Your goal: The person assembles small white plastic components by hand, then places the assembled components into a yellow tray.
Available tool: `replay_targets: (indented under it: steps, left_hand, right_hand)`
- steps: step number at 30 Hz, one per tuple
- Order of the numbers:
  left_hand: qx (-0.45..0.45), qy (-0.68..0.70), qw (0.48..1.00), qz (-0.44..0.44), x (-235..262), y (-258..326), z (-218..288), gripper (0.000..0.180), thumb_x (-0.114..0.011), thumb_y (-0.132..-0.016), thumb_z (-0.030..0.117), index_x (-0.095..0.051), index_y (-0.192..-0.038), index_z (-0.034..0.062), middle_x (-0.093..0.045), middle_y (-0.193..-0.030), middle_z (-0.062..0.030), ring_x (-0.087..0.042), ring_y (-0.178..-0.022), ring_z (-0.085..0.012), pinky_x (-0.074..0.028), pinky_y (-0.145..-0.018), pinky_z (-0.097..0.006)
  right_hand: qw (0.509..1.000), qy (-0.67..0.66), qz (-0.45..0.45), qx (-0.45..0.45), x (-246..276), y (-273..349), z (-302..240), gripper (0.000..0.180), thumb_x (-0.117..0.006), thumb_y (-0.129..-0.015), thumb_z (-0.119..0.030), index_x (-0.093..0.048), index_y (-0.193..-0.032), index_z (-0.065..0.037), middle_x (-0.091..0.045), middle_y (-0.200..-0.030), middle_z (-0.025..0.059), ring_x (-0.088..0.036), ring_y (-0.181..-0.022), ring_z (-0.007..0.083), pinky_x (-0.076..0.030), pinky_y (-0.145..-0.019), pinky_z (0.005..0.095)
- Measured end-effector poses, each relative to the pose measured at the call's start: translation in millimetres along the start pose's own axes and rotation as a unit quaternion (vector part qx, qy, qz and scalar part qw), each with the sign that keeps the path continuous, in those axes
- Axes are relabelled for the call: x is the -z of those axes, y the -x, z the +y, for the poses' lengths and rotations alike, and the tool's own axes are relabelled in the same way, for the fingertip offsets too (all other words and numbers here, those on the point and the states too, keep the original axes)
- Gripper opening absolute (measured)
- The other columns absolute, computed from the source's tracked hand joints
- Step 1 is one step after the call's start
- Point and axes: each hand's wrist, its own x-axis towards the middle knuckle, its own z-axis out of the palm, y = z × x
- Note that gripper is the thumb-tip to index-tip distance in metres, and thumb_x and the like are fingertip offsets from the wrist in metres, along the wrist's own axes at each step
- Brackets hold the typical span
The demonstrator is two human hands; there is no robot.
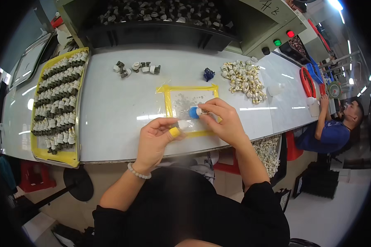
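My right hand (226, 122) pinches a small white part (199, 111) between thumb and fingertips. The part meets a round blue piece (193, 113) just above the work mat. My left hand (156, 140) is closed beside it, a yellow wrap (174, 132) round its thumb. Whatever lies between its fingertips is blurred. Under both hands is a clear mat (181, 96), speckled with grey spots and edged in yellow tape. Beyond it sit a dark blue lump (209, 74) and several loose white-and-dark-grey parts (137, 66). Small white-and-brass parts (244, 80) form a heap on the right.
A yellow tray (79, 136) with rows of white-and-grey parts stands left. A black bin (152, 35) full of similar parts is behind. A grey-green machine frame (257, 39) carries red and green buttons. A co-worker in blue (327, 133) is at the bench's right end.
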Motion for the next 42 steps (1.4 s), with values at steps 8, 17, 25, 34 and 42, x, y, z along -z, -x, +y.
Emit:
replay_targets:
  steps: [8, 17, 25, 34, 42]
  left_hand:
    - [0.006, -0.007, 1.0, -0.001, 0, -1, 4, 0.021, -0.058, -0.085, -0.002, -0.054, -0.105, -0.0061, -0.063, -0.095, -0.0161, -0.065, -0.08, -0.0228, -0.056, -0.074, -0.031]
    - [0.011, 0.002, 1.0, -0.028, 4, -1, 3, 0.022, -0.06, -0.084, -0.002, -0.056, -0.105, -0.0056, -0.062, -0.102, -0.0147, -0.063, -0.09, -0.0207, -0.054, -0.083, -0.034]
    - [-0.007, -0.003, 1.0, -0.026, 1, -1, 2, 0.023, -0.06, -0.083, -0.002, -0.056, -0.105, -0.0063, -0.063, -0.095, -0.0178, -0.065, -0.08, -0.0236, -0.056, -0.074, -0.032]
    - [-0.017, -0.041, 0.999, -0.027, 3, 1, -1, 0.021, -0.059, -0.083, -0.004, -0.057, -0.104, -0.0073, -0.063, -0.096, -0.0187, -0.066, -0.08, -0.0241, -0.056, -0.074, -0.033]
    - [-0.001, -0.076, 0.996, -0.041, -2, 0, -2, 0.018, -0.058, -0.083, -0.006, -0.057, -0.101, -0.0078, -0.063, -0.095, -0.0164, -0.065, -0.082, -0.0206, -0.056, -0.074, -0.03]
  right_hand:
    - [0.959, -0.28, 0.02, -0.028, -9, 8, 1, 0.027, -0.065, -0.079, -0.002, -0.063, -0.105, 0.002, -0.061, -0.097, 0.0093, -0.055, -0.087, 0.0157, -0.044, -0.075, 0.027]
    - [0.947, -0.316, -0.036, -0.042, -8, 10, -14, 0.026, -0.064, -0.08, -0.001, -0.063, -0.106, 0.003, -0.059, -0.096, 0.0094, -0.054, -0.089, 0.016, -0.043, -0.076, 0.0267]
    - [0.945, -0.324, -0.04, -0.037, -9, 11, -11, 0.026, -0.065, -0.079, -0.001, -0.063, -0.105, 0.004, -0.059, -0.096, 0.0096, -0.054, -0.088, 0.0164, -0.043, -0.076, 0.0269]
    - [0.978, -0.208, -0.02, 0.001, -10, 13, -21, 0.027, -0.068, -0.075, -0.001, -0.066, -0.102, -0.001, -0.063, -0.091, 0.0091, -0.059, -0.082, 0.017, -0.046, -0.071, 0.0265]
    - [0.957, -0.288, -0.018, 0.02, -14, 20, -6, 0.028, -0.068, -0.074, -0.001, -0.065, -0.102, 0.001, -0.064, -0.093, 0.011, -0.062, -0.083, 0.0194, -0.047, -0.072, 0.0275]
